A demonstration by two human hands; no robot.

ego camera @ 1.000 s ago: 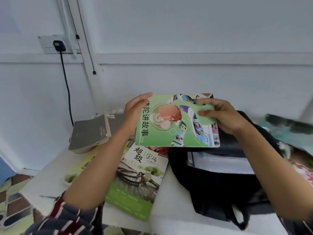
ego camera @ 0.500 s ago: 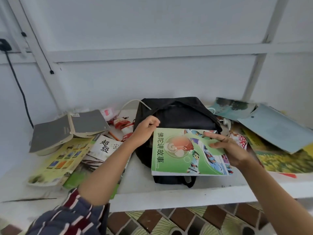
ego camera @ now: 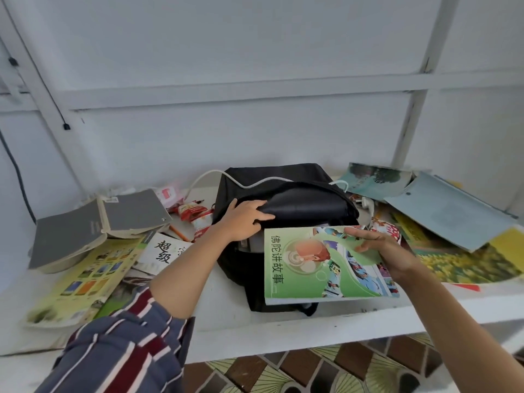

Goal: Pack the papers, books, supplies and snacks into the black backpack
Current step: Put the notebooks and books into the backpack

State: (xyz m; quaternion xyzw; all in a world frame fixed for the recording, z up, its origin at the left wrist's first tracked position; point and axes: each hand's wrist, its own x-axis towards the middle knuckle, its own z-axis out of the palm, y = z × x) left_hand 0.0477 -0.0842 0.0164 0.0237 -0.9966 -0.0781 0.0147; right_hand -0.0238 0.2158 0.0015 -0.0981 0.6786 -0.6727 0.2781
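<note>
Sleeve (ego camera: pixel 122 353) in blue, red and white stripes fills the near left corner, beside the patterned floor tiles (ego camera: pixel 326 370). Beyond them runs the white shelf (ego camera: pixel 226 327), on which everything lies.

The right hand (ego camera: pixel 388 253) holds the green book (ego camera: pixel 306 268) by its right edge, with the thumb on the cover, the other fingers beneath and the grip pinched narrow on it. The green book is tilted, cover up, over the front of the backpack (ego camera: pixel 297 199) and just short of its mouth. Whether its lower edge touches the shelf I cannot tell.

The left hand (ego camera: pixel 243 219) grips the upper lip of the backpack's mouth, fingers curled over the black cloth. The backpack lies in the middle of the shelf, mouth toward the person, with something pale showing inside.

Left of it lie a yellow booklet (ego camera: pixel 85 279) and a white book (ego camera: pixel 164 251) with black characters, partly under the left arm. Farther back, a grey book (ego camera: pixel 85 225) is spread open, face down. Between the grey book and the backpack are red snack packets (ego camera: pixel 195 214) and a pencil (ego camera: pixel 178 232).

Right of the backpack lies a flower-print sheet (ego camera: pixel 465 262), with a blue folder (ego camera: pixel 448 211) over it and a teal book (ego camera: pixel 371 177) at the back. A white cable (ego camera: pixel 209 177) crosses the backpack's top, near the wall (ego camera: pixel 255 80).
</note>
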